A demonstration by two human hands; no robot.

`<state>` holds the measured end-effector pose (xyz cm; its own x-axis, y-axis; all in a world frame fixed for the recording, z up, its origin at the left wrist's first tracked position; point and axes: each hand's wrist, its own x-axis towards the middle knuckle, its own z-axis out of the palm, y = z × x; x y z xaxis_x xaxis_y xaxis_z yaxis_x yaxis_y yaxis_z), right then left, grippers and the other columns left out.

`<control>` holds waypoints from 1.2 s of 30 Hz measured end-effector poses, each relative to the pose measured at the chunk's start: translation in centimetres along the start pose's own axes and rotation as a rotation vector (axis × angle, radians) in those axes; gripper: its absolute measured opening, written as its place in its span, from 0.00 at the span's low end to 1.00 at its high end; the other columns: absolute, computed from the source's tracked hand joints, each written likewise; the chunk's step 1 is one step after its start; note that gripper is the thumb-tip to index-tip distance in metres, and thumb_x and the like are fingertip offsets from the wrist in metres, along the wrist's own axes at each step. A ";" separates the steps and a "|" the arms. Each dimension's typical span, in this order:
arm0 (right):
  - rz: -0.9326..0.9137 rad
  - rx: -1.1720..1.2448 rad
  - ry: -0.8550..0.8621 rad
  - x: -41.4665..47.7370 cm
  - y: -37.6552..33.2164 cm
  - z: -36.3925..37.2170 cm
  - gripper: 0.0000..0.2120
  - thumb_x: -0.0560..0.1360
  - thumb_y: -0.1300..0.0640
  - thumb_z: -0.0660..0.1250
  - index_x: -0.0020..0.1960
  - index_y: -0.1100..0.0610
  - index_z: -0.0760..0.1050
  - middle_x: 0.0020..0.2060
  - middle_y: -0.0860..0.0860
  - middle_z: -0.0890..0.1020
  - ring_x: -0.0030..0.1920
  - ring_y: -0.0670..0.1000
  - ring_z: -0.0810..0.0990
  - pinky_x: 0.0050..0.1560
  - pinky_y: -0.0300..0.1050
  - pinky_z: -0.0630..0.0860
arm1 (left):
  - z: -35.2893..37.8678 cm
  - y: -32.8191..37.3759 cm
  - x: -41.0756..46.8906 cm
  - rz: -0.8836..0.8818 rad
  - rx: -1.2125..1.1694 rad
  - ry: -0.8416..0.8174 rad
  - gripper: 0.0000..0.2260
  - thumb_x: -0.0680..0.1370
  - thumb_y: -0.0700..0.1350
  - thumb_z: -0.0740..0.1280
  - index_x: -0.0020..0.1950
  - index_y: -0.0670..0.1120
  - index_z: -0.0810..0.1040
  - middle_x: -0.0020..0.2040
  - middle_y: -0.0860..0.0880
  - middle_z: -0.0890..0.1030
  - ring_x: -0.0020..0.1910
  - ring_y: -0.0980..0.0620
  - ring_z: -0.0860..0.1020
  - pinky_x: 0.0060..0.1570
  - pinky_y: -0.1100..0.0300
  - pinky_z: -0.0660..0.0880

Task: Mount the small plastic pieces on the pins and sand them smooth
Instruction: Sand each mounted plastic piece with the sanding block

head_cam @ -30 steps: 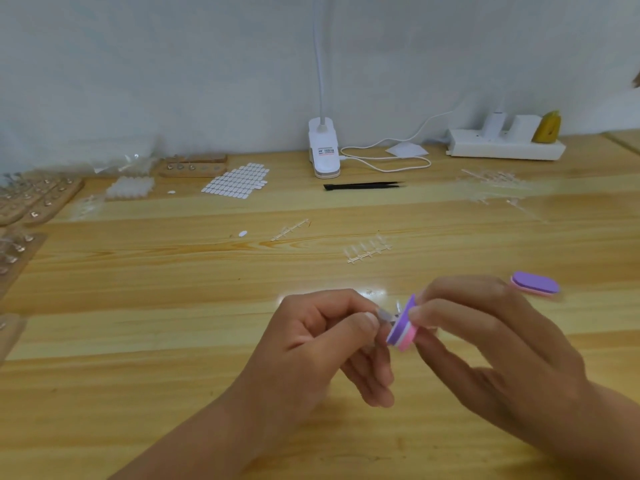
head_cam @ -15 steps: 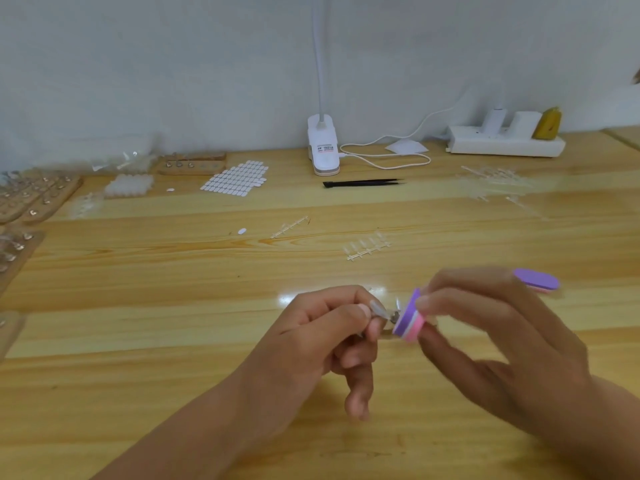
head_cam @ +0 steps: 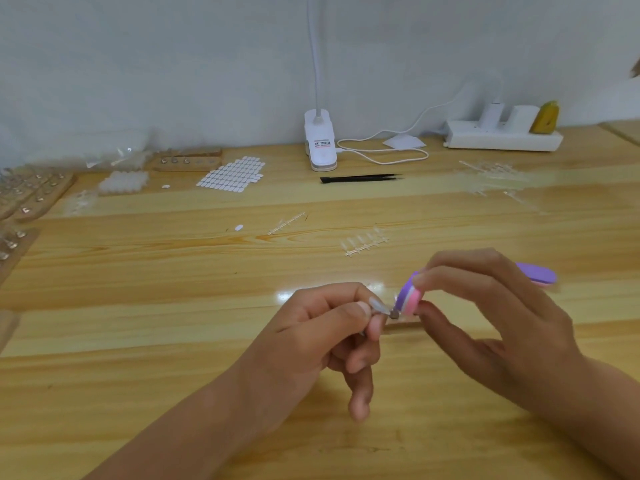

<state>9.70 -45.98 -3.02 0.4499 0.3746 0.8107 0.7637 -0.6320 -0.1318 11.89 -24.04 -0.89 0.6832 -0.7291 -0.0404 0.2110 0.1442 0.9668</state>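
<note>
Both hands are up off the surface (head_cam: 173, 358) and close together. The left hand (head_cam: 322, 327) has thumb and forefinger pinched on a small pin (head_cam: 394, 314) that carries a clear plastic piece (head_cam: 378, 304) at its fingertips. The right hand (head_cam: 491, 327) nips a purple-and-pink sanding block (head_cam: 408, 294) between thumb and fingers. The block's lower end sits right against the pin and the piece in the gap between the hands, though I can't tell whether it actually bears on the plastic. That piece looks thin and nearly weightless. I'd guess it would flex or pop off its mount under any real push, and it is slick enough to twist. The sensible hold is the one here, on the pin just behind the piece and not on the plastic itself, with only light strokes. The block looks like soft foam, so a gentle pinch near its working end should steer it. A second block (head_cam: 538, 274) lies just beyond the right hand.
</note>
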 end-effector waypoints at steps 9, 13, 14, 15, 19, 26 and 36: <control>0.138 -0.047 0.031 0.2 1.6 -0.1 0.13 0.76 0.67 0.70 0.58 0.56 0.75 0.51 0.49 0.79 0.58 0.40 0.76 0.62 0.32 0.69 | -0.2 -0.3 0.3 0.295 0.090 0.209 0.09 0.78 0.45 0.62 0.41 0.47 0.79 0.31 0.49 0.77 0.32 0.47 0.82 0.34 0.61 0.77; 0.127 -0.047 0.043 0.3 1.3 0.2 0.10 0.77 0.66 0.69 0.57 0.58 0.76 0.51 0.48 0.79 0.58 0.41 0.76 0.62 0.32 0.69 | -1.3 -0.9 1.2 0.467 0.545 0.515 0.04 0.78 0.47 0.67 0.46 0.51 0.81 0.46 0.55 0.82 0.52 0.52 0.81 0.53 0.62 0.74; 0.123 -0.035 0.029 0.1 1.2 0.4 0.08 0.77 0.66 0.68 0.56 0.59 0.77 0.50 0.50 0.80 0.57 0.44 0.77 0.62 0.34 0.70 | -1.4 -1.1 1.4 0.462 0.664 0.533 0.03 0.78 0.47 0.68 0.46 0.52 0.81 0.47 0.57 0.81 0.53 0.52 0.79 0.54 0.62 0.72; 0.125 -0.023 0.015 0.1 1.2 0.6 0.07 0.78 0.65 0.68 0.55 0.60 0.78 0.50 0.52 0.81 0.56 0.47 0.78 0.61 0.35 0.71 | -1.3 -1.4 1.6 0.447 0.758 0.534 0.03 0.77 0.46 0.67 0.46 0.53 0.81 0.46 0.58 0.81 0.53 0.53 0.79 0.54 0.62 0.71; 0.193 -0.027 -0.011 0.1 1.2 0.8 0.06 0.77 0.63 0.67 0.51 0.64 0.78 0.47 0.54 0.81 0.51 0.52 0.79 0.57 0.38 0.74 | -0.3 -2.0 2.5 0.347 0.931 0.443 0.05 0.76 0.46 0.67 0.44 0.56 0.80 0.45 0.62 0.81 0.49 0.57 0.77 0.51 0.53 0.69; 0.387 0.122 -0.046 0.2 0.1 0.3 0.09 0.70 0.59 0.57 0.50 0.54 0.64 0.42 0.49 0.75 0.40 0.49 0.73 0.43 0.33 0.68 | -0.3 -2.4 2.8 0.252 1.064 0.399 0.06 0.77 0.45 0.68 0.44 0.57 0.77 0.45 0.58 0.77 0.48 0.58 0.73 0.52 0.58 0.67; 0.297 -0.155 -0.307 0.2 0.7 1.2 0.14 0.75 0.50 0.64 0.51 0.58 0.80 0.39 0.43 0.67 0.41 0.48 0.67 0.46 0.45 0.68 | -0.5 -2.5 2.6 0.213 1.230 0.439 0.04 0.76 0.49 0.70 0.48 0.58 0.77 0.46 0.61 0.74 0.49 0.62 0.69 0.56 0.71 0.57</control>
<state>10.92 -45.49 -3.63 0.7730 0.3309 0.5413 0.5132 -0.8277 -0.2268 13.48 -26.00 -3.56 0.8408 -0.4590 0.2871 -0.5368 -0.6380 0.5520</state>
